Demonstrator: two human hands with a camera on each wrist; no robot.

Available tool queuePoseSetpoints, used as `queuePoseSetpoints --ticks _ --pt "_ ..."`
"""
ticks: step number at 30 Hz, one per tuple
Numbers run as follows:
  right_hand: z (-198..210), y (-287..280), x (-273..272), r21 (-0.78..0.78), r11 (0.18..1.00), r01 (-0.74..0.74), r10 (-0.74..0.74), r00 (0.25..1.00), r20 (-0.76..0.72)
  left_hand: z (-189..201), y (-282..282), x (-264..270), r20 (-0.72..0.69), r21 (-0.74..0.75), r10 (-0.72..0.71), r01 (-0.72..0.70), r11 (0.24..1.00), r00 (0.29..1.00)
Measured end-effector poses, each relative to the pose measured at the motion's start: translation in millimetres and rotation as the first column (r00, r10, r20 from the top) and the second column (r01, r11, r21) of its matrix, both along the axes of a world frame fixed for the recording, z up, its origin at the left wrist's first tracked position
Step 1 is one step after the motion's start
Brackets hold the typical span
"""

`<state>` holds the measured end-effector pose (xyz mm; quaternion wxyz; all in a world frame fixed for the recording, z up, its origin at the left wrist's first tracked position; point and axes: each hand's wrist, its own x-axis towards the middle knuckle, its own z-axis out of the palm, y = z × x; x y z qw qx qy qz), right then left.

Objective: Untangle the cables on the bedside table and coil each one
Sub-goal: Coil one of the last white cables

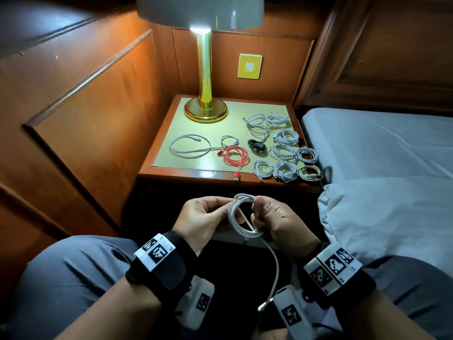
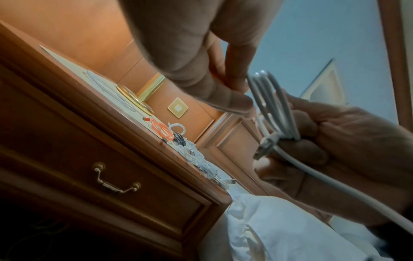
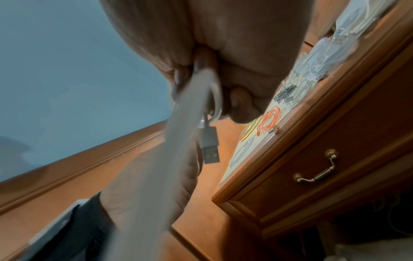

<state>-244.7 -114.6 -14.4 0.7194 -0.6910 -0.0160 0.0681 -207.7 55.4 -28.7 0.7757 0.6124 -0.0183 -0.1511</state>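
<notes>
Bedside table [image 1: 147, 165] beyond both hands | left hand [image 1: 203, 217] pinches, right hand [image 1: 277, 222] grips white cable [image 1: 241, 217] coil | loops should stay even (tail hangs below).

Glossy varnished wood bedside table [image 1: 171, 174], polished brass lamp [image 1: 205, 94], smooth plastic-sheathed white cable [image 1: 239, 217], matt cloth pillow [image 1: 392, 217]
</notes>
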Motion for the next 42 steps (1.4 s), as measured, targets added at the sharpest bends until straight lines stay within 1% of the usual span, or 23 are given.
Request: queuePoseSetpoints --ticks 2,3,5,6,10,13,15,18,20,21,23,24,26,28,29,31,32,34,36,38,40,42 --pt "-2 0 0 -0.071 0.997 0.022 -0.021 1.0 0.013 0 -1 -2 -0.058 -0.081 -0.003 -0.002 0.997 0.998" --pt "-4 0 0 -0.082 0.996 0.039 -0.038 0.999 0.012 -1 0 -1 -0.093 -0.118 -0.013 0.002 0.993 0.996" --pt "-8 -1 1 -0.095 0.992 0.077 -0.076 0.997 0.015 2 0 -2 -0.142 -0.185 -0.062 0.035 0.982 0.988" --pt "-11 -2 3 -0.106 0.989 0.098 -0.097 0.995 0.02 2 0 -2 -0.145 -0.209 -0.092 0.061 0.976 0.985" --pt "-22 -3 8 -0.154 0.979 0.135 -0.131 0.991 0.037 -3 -9 -7 -0.069 -0.184 -0.145 0.13 0.974 0.987" --pt "-22 -2 11 -0.18 0.975 0.133 -0.13 0.991 0.028 0 -11 -8 -0.061 -0.2 -0.189 0.174 0.964 0.98" --pt "-19 -3 12 -0.217 0.967 0.137 -0.133 0.991 0.034 3 -11 -6 -0.073 -0.182 -0.209 0.193 0.964 0.975" --pt "-17 -2 11 -0.31 0.94 0.146 -0.127 0.989 0.081 5 -12 -3 -0.06 -0.064 -0.184 0.18 0.982 0.981" --pt "-20 -1 10 -0.393 0.905 0.161 -0.119 0.984 0.129 1 -11 -2 0.015 0.095 -0.158 0.156 0.983 0.987" --pt "-20 -1 9 -0.425 0.889 0.169 -0.117 0.982 0.146 -1 -9 -1 0.082 0.21 -0.155 0.135 0.968 0.984" --pt "-18 0 7 -0.453 0.875 0.171 -0.102 0.98 0.172 -4 -3 2 0.2 0.422 -0.181 0.082 0.903 0.963" --pt "-17 0 7 -0.449 0.878 0.168 -0.093 0.978 0.184 -4 -1 4 0.243 0.494 -0.202 0.059 0.868 0.949" --pt "-13 0 7 -0.451 0.875 0.174 -0.083 0.973 0.214 0 3 8 0.31 0.587 -0.258 0.028 0.809 0.915" --pt "-9 -4 9 -0.475 0.852 0.221 -0.107 0.961 0.254 5 9 13 0.302 0.633 -0.296 0.042 0.773 0.906" --pt "-7 -8 11 -0.468 0.843 0.267 -0.153 0.951 0.268 6 14 17 0.278 0.641 -0.3 0.056 0.766 0.912" --pt "-4 -25 18 -0.403 0.82 0.406 -0.32 0.91 0.265 7 28 29 0.264 0.673 -0.27 0.023 0.739 0.926" --pt "-3 -36 22 -0.38 0.801 0.464 -0.391 0.884 0.255 8 35 34 0.271 0.703 -0.259 -0.007 0.711 0.927" --pt "-4 -52 26 -0.336 0.787 0.517 -0.465 0.856 0.226 9 46 39 0.289 0.756 -0.274 -0.043 0.653 0.917" --pt "-8 -57 28 -0.268 0.801 0.535 -0.494 0.844 0.208 10 48 37 0.306 0.787 -0.29 -0.07 0.613 0.907" --pt "-11 -54 27 -0.262 0.801 0.539 -0.496 0.841 0.215 8 46 34 0.327 0.791 -0.293 -0.091 0.605 0.898" --pt "-10 -47 26 -0.266 0.814 0.516 -0.463 0.853 0.239 3 41 31 0.346 0.786 -0.323 -0.085 0.612 0.881" --pt "-9 -40 23 -0.271 0.85 0.452 -0.387 0.884 0.261 2 38 27 0.346 0.798 -0.404 -0.039 0.601 0.847"
